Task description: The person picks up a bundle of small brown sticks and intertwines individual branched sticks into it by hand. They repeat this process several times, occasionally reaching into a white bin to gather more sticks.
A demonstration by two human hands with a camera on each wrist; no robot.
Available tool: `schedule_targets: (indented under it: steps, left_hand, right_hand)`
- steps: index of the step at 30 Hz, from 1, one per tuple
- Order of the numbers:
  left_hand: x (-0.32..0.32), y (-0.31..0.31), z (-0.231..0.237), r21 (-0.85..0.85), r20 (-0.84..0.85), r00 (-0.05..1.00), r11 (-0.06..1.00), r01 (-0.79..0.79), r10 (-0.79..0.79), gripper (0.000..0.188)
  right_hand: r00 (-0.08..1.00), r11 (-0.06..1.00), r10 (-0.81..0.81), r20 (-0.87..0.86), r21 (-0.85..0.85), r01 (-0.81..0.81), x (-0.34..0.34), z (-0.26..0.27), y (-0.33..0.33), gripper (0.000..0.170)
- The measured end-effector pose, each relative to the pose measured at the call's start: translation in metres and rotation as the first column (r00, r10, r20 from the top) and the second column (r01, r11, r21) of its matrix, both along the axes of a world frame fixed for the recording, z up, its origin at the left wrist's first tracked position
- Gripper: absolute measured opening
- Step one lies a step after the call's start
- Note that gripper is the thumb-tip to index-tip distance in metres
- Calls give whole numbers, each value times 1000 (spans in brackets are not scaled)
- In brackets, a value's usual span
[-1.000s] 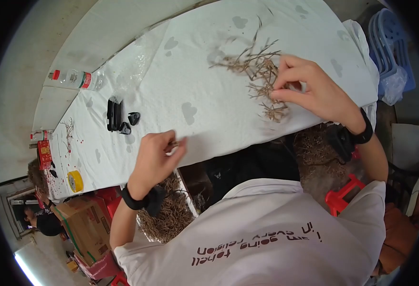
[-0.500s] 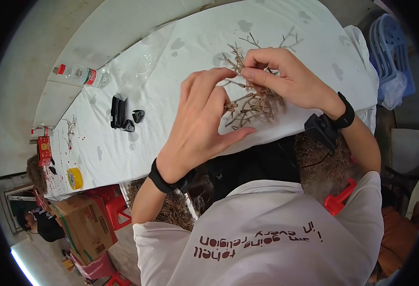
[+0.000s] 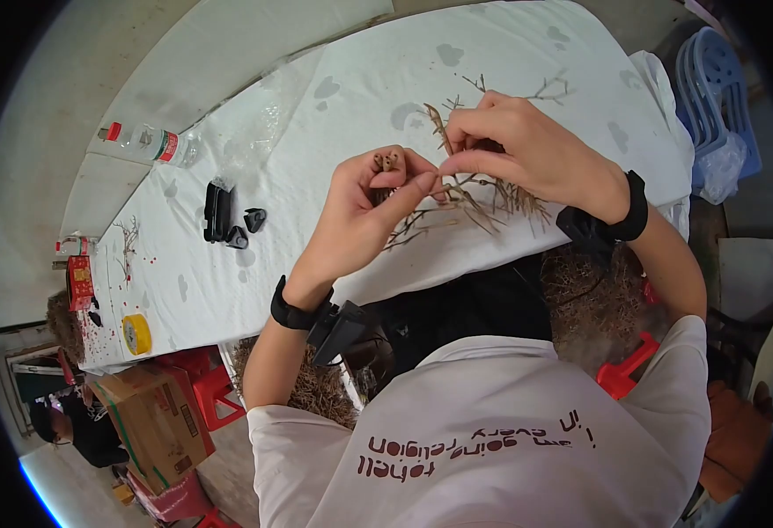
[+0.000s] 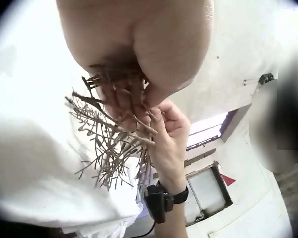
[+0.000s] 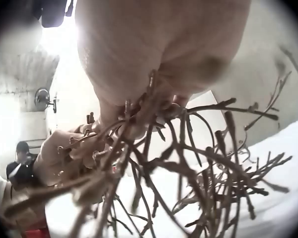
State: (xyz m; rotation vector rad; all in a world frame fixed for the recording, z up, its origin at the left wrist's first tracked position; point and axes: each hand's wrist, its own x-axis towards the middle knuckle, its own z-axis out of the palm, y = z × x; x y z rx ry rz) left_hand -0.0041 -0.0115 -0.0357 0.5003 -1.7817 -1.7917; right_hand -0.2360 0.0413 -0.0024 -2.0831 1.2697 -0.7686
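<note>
Dry, branching brown twigs (image 3: 474, 204) hang below and between both hands over the white table. The left hand (image 3: 371, 207) curls its fingers round several short twig pieces (image 3: 388, 163), while its thumb and fingertip meet at a twig close to the right fingertips. The right hand (image 3: 527, 150) grips a bunch of twigs, its thumb and forefinger beside the left thumb tip. In the left wrist view the twigs (image 4: 109, 144) spread out below the left fingers, with the right hand (image 4: 166, 144) behind. Forked stems (image 5: 188, 173) fill much of the right wrist view.
On the patterned white tablecloth (image 3: 316, 211) lie a black case (image 3: 217, 211) with two small black pieces, yellow tape (image 3: 137, 334) and a plastic bottle (image 3: 150, 143). Blue stools (image 3: 712, 88) stand at the right. Boxes of twigs sit below the table edge, beside a cardboard box (image 3: 159, 427).
The left hand has come up from the table's near edge to the right hand, and its thumb has closed in towards the fingertips. The right hand has shifted left, with the twigs between both hands.
</note>
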Motion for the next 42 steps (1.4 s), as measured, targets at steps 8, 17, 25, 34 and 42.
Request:
schedule_targets:
  steps: [8, 17, 25, 34, 42]
  left_hand:
    - [7, -1, 9, 212, 99, 991, 975, 62, -84, 10]
    - [3, 25, 20, -574, 356, 928, 809, 125, 109, 28]
    - [3, 18, 9, -858, 311, 902, 497, 132, 298, 25]
    - [4, 0, 2, -928, 234, 927, 352, 123, 293, 20]
    - [21, -11, 0, -941, 337, 915, 101, 322, 222, 23]
  right_hand:
    - [994, 980, 48, -99, -186, -66, 2, -2, 7, 20]
    - [989, 942, 9, 151, 329, -59, 1, 8, 2, 27]
    - [899, 813, 20, 437, 517, -269, -9, -14, -3, 39]
    - [867, 707, -155, 473, 666, -237, 4, -11, 20, 41]
    - [941, 827, 32, 336, 519, -214, 10, -4, 35, 37]
